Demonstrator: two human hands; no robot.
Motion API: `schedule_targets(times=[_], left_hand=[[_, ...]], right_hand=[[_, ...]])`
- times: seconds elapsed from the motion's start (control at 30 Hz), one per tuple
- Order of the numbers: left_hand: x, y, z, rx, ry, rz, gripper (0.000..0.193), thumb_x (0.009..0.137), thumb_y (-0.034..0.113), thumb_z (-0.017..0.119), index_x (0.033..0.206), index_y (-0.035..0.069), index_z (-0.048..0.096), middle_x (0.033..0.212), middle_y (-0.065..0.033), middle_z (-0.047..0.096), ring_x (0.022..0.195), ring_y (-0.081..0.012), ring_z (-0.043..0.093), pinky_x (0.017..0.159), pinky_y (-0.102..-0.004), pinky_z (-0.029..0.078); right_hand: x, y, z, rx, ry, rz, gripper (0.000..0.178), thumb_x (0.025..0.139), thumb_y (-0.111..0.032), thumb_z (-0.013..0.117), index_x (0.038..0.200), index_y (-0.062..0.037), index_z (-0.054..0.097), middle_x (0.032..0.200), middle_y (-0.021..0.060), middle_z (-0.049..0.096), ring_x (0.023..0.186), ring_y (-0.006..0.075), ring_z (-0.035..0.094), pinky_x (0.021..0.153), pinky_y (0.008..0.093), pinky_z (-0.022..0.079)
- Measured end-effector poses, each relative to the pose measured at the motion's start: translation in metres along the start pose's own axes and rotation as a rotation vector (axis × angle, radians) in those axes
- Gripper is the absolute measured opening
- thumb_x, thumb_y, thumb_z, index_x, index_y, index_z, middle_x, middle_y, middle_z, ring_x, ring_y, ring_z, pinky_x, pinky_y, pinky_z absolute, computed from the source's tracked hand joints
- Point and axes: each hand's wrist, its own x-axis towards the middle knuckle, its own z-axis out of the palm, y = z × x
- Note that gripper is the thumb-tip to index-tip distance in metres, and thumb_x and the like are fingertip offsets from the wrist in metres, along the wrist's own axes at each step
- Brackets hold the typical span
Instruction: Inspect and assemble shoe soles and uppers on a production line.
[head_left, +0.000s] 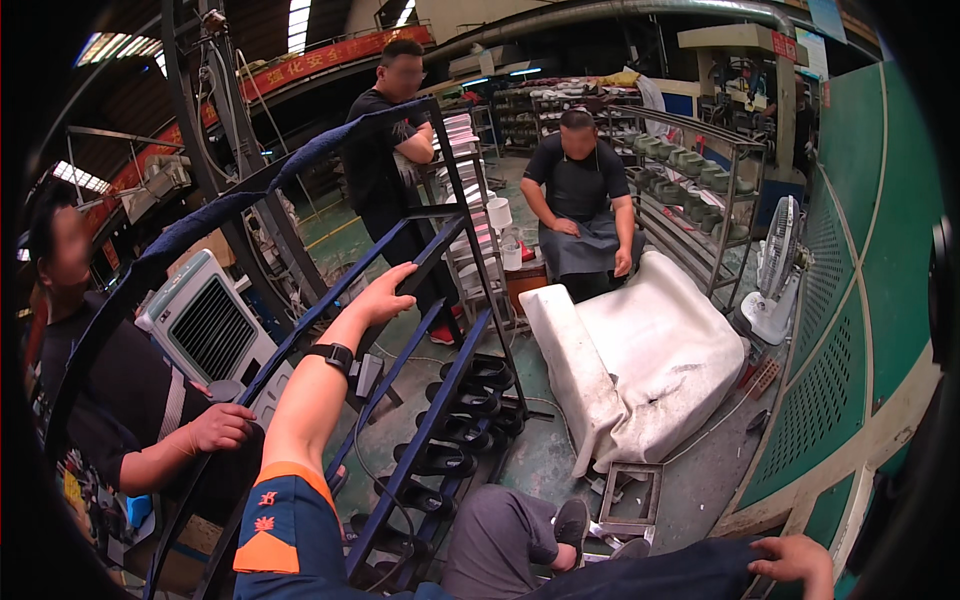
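Note:
My left hand point(385, 293) reaches forward over a dark metal rack, its fingers stretched out and holding nothing. It is nearest to a blue-covered bar point(440, 245); whether it touches the bar I cannot tell. A black watch point(333, 356) is on that wrist. Below, several black slippers point(450, 458) sit in a row on the rack's lower bars. At the lower right my right hand point(795, 560) rests on dark fabric point(690, 572), fingers slightly bent and apart, with nothing in them. Grey-trousered legs point(500, 540) show between the hands.
A white sheet point(660, 350) covers a bulky thing ahead, with a person point(580, 190) seated behind it. Another person point(375, 160) stands beyond the rack; a third point(120, 370) is at left by an air cooler point(215, 330). A white fan point(780, 270) stands near green panels point(830, 370).

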Motion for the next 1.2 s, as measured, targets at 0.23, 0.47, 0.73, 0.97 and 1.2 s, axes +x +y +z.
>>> schedule_targets(times=[0.23, 0.47, 0.73, 0.97, 1.2], left_hand=[[0.0, -0.0015, -0.0001, 0.002, 0.0, 0.001, 0.075, 0.081, 0.011, 0.066, 0.151, 0.01, 0.038, 0.16, -0.009, 0.031, 0.088, -0.0175, 0.068, 0.068, -0.0308, 0.056], [-0.0017, -0.0012, -0.0004, 0.015, 0.0, 0.009, 0.075, 0.081, 0.011, 0.065, 0.151, 0.01, 0.038, 0.16, -0.0094, 0.031, 0.088, -0.0174, 0.068, 0.069, -0.0309, 0.056], [0.0008, -0.0057, -0.0014, 0.039, 0.006, 0.033, 0.074, 0.081, 0.011, 0.065, 0.151, 0.009, 0.038, 0.159, -0.0107, 0.031, 0.091, -0.0177, 0.068, 0.071, -0.032, 0.057], [-0.0001, -0.0022, -0.0007, 0.003, -0.003, 0.024, 0.075, 0.081, 0.011, 0.066, 0.151, 0.009, 0.038, 0.159, -0.0115, 0.031, 0.09, -0.0186, 0.068, 0.071, -0.0322, 0.057], [-0.0012, -0.0033, -0.0008, 0.031, 0.006, 0.028, 0.075, 0.081, 0.011, 0.066, 0.151, 0.009, 0.038, 0.159, -0.0119, 0.032, 0.088, -0.0184, 0.068, 0.071, -0.0322, 0.057]], right_hand=[[0.0018, 0.0016, 0.0001, -0.007, -0.021, -0.001, 0.067, 0.087, -0.061, 0.061, 0.135, -0.0148, 0.059, 0.118, 0.0189, 0.068, 0.111, 0.0382, 0.064, 0.096, 0.0421, 0.05], [0.0024, 0.0042, 0.0001, -0.015, -0.035, 0.0, 0.068, 0.088, -0.062, 0.06, 0.136, -0.0147, 0.058, 0.118, 0.0191, 0.068, 0.111, 0.0381, 0.064, 0.096, 0.0422, 0.05], [0.002, 0.0048, 0.0013, -0.006, -0.023, -0.024, 0.068, 0.088, -0.062, 0.059, 0.137, -0.0145, 0.057, 0.118, 0.0194, 0.068, 0.112, 0.0374, 0.064, 0.096, 0.0419, 0.05], [0.0033, 0.0063, 0.001, -0.014, -0.036, -0.018, 0.069, 0.088, -0.063, 0.059, 0.137, -0.0147, 0.057, 0.118, 0.0194, 0.068, 0.112, 0.0372, 0.064, 0.097, 0.0418, 0.05], [0.0028, 0.0081, 0.0024, -0.025, -0.018, -0.03, 0.07, 0.088, -0.064, 0.059, 0.137, -0.0145, 0.057, 0.118, 0.0195, 0.068, 0.111, 0.0375, 0.064, 0.096, 0.0418, 0.05]])
